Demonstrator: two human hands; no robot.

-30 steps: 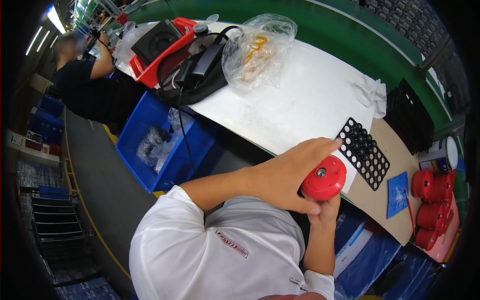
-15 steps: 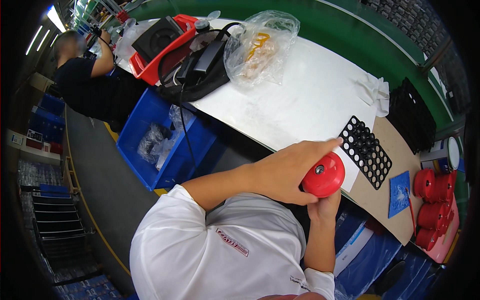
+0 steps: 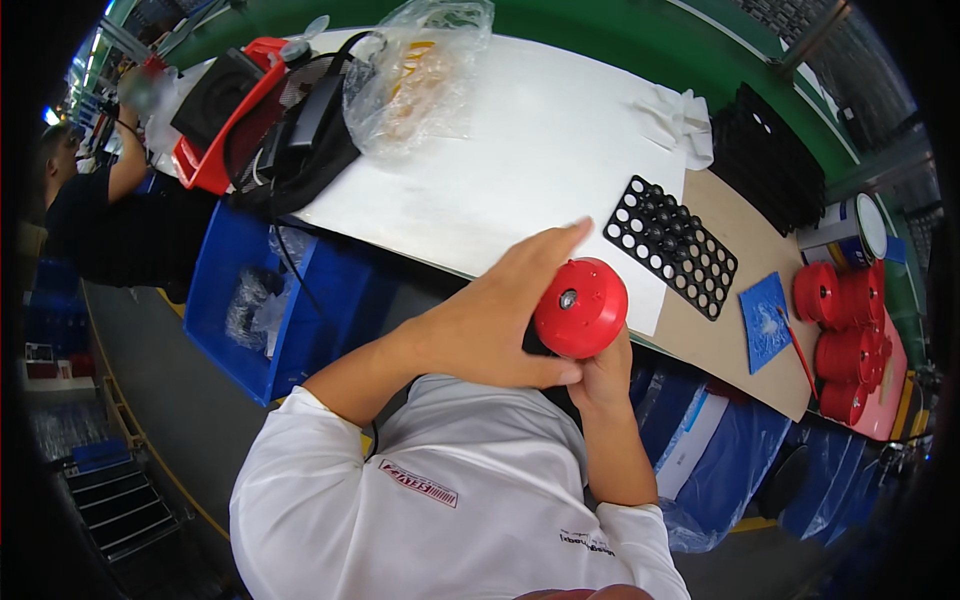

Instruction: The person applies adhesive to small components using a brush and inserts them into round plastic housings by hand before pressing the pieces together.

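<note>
A red dome-shaped part [image 3: 592, 315] with a small metal centre is held in front of my shirt, close to the table's near edge. My left hand [image 3: 480, 325] curves around its left side. The thumb lies under the part, and the forefinger stretches out above it. From below and behind, my right hand [image 3: 605, 375] grips the same part; most of its fingers are hidden by the part. A dark gap shows between the left palm and the part. Beyond the hands, a black tray with round holes [image 3: 652, 262] lies on the table, several black balls sitting in it.
Red cylindrical parts [image 3: 845, 355] stand at the right, near a paint can [image 3: 850, 232]. A brush [image 3: 797, 350] rests by a blue pad [image 3: 765, 325]. Black trays [image 3: 765, 160], a clear bag [image 3: 430, 85], a red bin [image 3: 205, 170] and a blue crate [image 3: 285, 350] surround. A person [image 3: 110, 220] works at far left.
The view has swung, so the table and its things sit further left and higher. Both hands still hold the red part, and the left forefinger has lifted away from it a little.
</note>
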